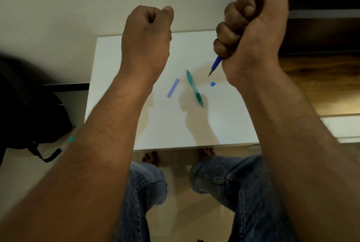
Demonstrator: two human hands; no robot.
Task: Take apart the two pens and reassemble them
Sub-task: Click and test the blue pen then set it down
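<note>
My right hand (251, 31) is raised above the white table (175, 129) in a fist, shut on a blue pen (215, 65) whose tip points down and left below the fist. My left hand (148, 33) is also raised, its fingers closed in a fist; whether it holds something small is hidden. On the table lies a whole green pen (194, 88), tip toward me. Left of it rests a pale blue barrel piece (173, 87). To the green pen's right sits a small blue cap piece (213, 84).
A black bag (29, 109) sits on the floor left of the table. A dark wooden shelf unit (321, 37) stands to the right. My knees in jeans (214, 187) and bare feet are under the table's near edge.
</note>
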